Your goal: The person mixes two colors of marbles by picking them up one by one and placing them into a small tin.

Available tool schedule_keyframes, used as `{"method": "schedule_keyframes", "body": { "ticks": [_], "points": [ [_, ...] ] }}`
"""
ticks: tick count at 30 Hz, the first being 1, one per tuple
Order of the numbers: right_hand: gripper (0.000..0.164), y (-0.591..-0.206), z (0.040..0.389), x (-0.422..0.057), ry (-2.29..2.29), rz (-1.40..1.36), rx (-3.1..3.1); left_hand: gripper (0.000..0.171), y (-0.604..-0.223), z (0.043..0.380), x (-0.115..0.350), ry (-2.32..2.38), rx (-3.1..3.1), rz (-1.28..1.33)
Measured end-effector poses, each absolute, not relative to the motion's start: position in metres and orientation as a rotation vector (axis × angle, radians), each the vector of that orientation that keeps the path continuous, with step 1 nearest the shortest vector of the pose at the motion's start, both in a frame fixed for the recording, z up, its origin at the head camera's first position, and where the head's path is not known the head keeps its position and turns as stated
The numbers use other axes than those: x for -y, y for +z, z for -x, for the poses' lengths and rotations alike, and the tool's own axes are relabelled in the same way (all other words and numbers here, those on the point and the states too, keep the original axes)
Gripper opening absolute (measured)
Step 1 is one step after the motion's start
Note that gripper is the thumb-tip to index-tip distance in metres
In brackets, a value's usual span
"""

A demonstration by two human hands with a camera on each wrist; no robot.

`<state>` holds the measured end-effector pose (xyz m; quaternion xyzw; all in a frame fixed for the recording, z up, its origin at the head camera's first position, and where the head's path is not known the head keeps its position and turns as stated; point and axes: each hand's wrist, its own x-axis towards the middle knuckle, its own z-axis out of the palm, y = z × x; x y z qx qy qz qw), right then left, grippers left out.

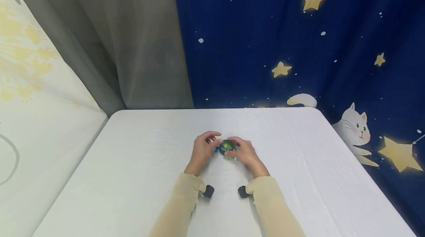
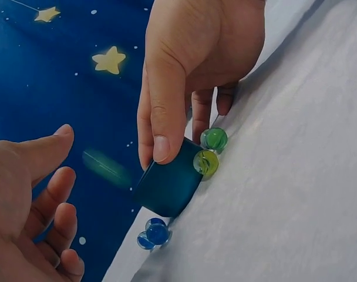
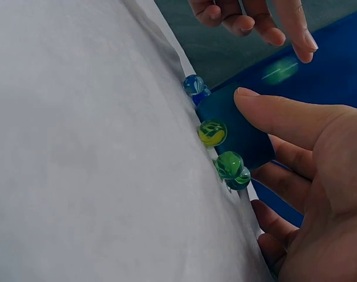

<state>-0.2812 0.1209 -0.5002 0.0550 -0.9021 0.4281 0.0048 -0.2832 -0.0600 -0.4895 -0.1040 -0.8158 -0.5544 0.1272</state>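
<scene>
My right hand [image 1: 248, 154] holds a small dark teal cup [image 2: 169, 182] on the table, thumb on the near side and fingers round the far side. Seen from above, green and yellow marbles lie inside the cup. To its left, my left hand [image 1: 203, 149] is raised with loosely bent fingers and nothing in them. Between that hand and the cup's mouth, both wrist views catch a blurred green marble [image 3: 280, 71] in mid-air. Blue marbles [image 2: 157, 232] sit at the cup's left side. A yellow-green marble [image 3: 213, 133] and green marbles [image 3: 229, 165] lie along its near right side.
A white cloth covers the table [image 1: 139, 156]. Behind its far edge hang a grey curtain [image 1: 149, 45] and a blue curtain [image 1: 239, 38] with stars. Black wrist-camera mounts [image 1: 208, 191] stick out inward from the sleeves.
</scene>
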Motion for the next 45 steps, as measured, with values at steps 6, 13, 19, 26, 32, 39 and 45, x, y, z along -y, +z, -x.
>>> {"method": "schedule_keyframes", "body": {
  "ticks": [6, 13, 19, 26, 32, 39, 45],
  "points": [
    [0.053, -0.502, 0.282, -0.121, 1.343, -0.166, 2.827, 0.018, -0.492, 0.283, 0.062, -1.586, 2.390, 0.332],
    [0.053, -0.500, 0.282, -0.120, 1.342, -0.170, 2.826, 0.015, -0.492, 0.284, 0.064, -1.536, 2.445, 0.280],
    [0.053, -0.500, 0.282, -0.121, 1.353, -0.164, 2.824, 0.011, -0.491, 0.285, 0.065, -1.528, 2.516, 0.207],
    [0.052, -0.500, 0.280, -0.121, 1.379, -0.169, 2.817, 0.012, -0.496, 0.287, 0.066, -1.490, 2.566, 0.179],
    [0.052, -0.499, 0.280, -0.121, 1.367, -0.168, 2.819, 0.014, -0.498, 0.287, 0.067, -1.470, 2.664, 0.152],
    [0.054, -0.501, 0.281, -0.121, 1.373, -0.155, 2.833, 0.017, -0.499, 0.286, 0.069, -1.438, 2.756, 0.165],
    [0.053, -0.501, 0.281, -0.122, 1.392, -0.177, 2.802, 0.018, -0.502, 0.285, 0.069, -1.380, 2.821, 0.191]
  ]
}}
